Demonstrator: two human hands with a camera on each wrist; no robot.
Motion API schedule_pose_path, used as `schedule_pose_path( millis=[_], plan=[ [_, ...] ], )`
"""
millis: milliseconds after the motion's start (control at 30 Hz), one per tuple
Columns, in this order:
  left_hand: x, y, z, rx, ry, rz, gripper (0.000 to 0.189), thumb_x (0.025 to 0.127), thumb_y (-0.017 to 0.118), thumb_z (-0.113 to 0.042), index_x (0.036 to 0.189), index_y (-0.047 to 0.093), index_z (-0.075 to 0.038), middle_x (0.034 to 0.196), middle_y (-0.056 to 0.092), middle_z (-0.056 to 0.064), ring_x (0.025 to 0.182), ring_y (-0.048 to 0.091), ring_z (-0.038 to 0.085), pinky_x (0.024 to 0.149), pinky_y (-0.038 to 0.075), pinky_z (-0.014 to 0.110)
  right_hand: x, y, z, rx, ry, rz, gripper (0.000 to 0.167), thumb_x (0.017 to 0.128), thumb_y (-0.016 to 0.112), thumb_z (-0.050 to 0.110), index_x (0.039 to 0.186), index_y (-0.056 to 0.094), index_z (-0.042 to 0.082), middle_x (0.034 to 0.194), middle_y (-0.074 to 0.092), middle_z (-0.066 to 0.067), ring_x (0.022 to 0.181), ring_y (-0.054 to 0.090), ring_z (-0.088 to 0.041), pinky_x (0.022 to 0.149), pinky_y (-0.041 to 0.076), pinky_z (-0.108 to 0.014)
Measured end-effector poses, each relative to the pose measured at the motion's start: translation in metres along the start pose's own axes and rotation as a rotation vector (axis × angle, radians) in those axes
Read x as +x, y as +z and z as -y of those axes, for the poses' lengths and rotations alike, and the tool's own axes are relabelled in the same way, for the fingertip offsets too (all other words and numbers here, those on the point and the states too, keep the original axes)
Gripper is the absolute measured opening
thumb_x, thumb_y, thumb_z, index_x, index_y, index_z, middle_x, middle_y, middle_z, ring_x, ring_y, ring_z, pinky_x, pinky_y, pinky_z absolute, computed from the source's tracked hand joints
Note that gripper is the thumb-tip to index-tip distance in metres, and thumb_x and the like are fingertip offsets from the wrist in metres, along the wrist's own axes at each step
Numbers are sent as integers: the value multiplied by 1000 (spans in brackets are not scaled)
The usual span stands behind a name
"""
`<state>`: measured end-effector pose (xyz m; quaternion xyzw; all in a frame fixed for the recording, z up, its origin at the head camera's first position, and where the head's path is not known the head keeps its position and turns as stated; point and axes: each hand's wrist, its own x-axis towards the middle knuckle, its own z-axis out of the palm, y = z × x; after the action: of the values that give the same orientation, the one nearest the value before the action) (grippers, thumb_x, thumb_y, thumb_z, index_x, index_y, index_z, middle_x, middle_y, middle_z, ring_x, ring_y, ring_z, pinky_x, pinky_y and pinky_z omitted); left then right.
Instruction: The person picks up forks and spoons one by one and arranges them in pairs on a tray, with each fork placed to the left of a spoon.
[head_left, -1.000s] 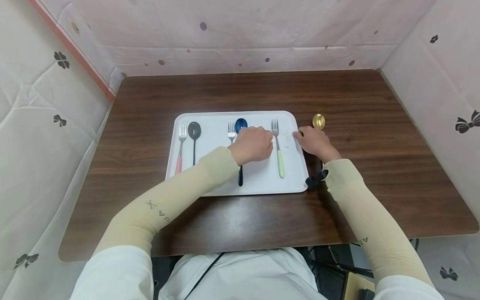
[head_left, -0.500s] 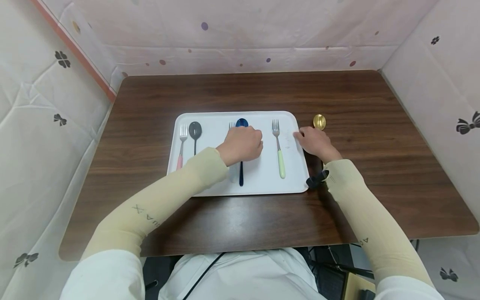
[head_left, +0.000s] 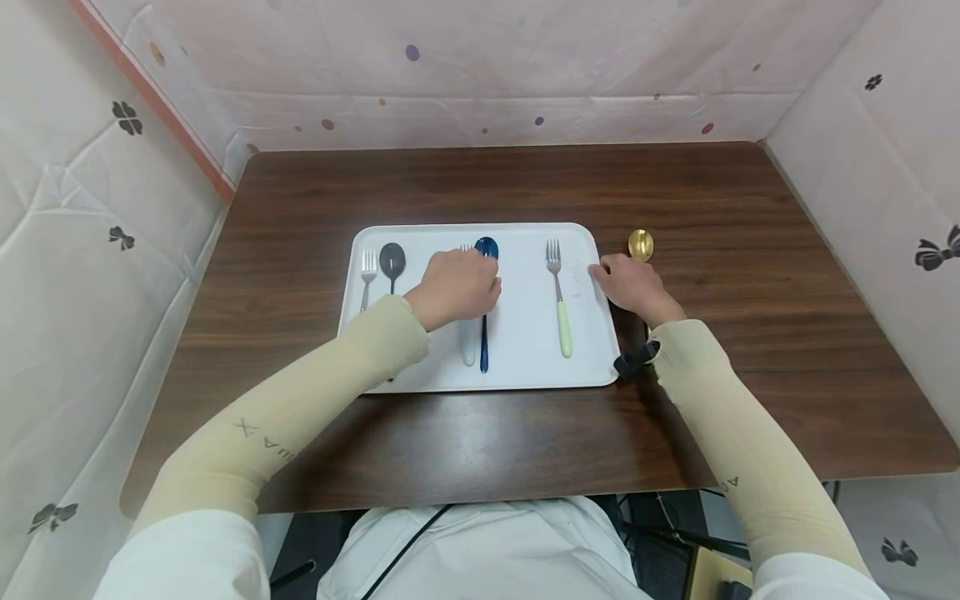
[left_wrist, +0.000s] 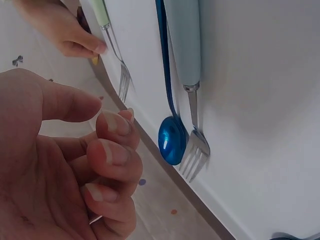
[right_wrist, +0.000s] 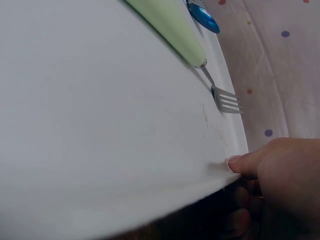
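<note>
My left hand (head_left: 459, 287) hovers over the white tray (head_left: 525, 358), its fingers loosely curled and holding nothing in the left wrist view. Below it lie a blue spoon (head_left: 484, 342) and a fork with a pale blue handle (left_wrist: 185, 45), side by side. A dark grey spoon (head_left: 392, 260) and a fork with a silver head (head_left: 369, 265) lie to the left, partly hidden by the arm. Right of the blue spoon rests a green-handled fork (head_left: 562, 308). My right hand (head_left: 636, 287) pinches the tray's right rim, thumb on top, fingers curled below.
A gold spoon (head_left: 641, 243) lies on the brown table (head_left: 750, 333) beyond the right hand, which covers most of its handle. Patterned sheets (head_left: 480, 67) wall the table at the back and both sides.
My left hand has moved left across the tray, from near the green-handled fork to left of the blue spoon, uncovering the pale blue handle. The right hand stays on the rim.
</note>
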<state>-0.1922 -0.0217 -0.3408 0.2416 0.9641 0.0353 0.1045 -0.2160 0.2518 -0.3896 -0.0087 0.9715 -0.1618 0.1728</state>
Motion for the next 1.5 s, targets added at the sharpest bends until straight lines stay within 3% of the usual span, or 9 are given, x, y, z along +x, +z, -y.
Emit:
schedule_pose_path(
  millis=[167,467,867,1300,1500],
  plan=[
    [-3,1,6,-12,-11,-2,29,98,43,-30,87,61,-10,71,55,6,60,55,20,49,41,29,0,-1,0,0,13,7,50,103,34,39,127,53,0,96,57,-17,90,50,-33,77,39,-45],
    [-10,2,20,-31,-21,0,29,97,44,-28,84,61,-9,66,55,5,56,55,19,47,40,27,0,0,0,-4,12,0,46,103,34,39,115,58,2,81,49,-12,83,50,-31,72,36,-41],
    [-21,4,46,-31,-63,-8,30,97,43,-27,83,60,-7,60,50,5,51,50,20,45,35,27,1,0,1,5,11,5,47,103,35,39,120,57,1,83,51,-13,84,50,-30,72,37,-41],
    [-35,3,74,-38,-172,-11,32,98,43,-29,91,63,-5,67,56,9,60,55,24,54,42,33,0,-1,2,0,15,17,50,103,34,40,127,53,1,97,57,-17,90,51,-32,77,39,-45],
    [-41,2,88,-40,-211,-28,33,97,37,-25,85,61,-5,74,57,12,66,54,27,56,44,41,-1,-2,3,-1,19,32,52,103,34,39,134,49,0,111,59,-22,96,50,-35,83,41,-50]
  ],
)
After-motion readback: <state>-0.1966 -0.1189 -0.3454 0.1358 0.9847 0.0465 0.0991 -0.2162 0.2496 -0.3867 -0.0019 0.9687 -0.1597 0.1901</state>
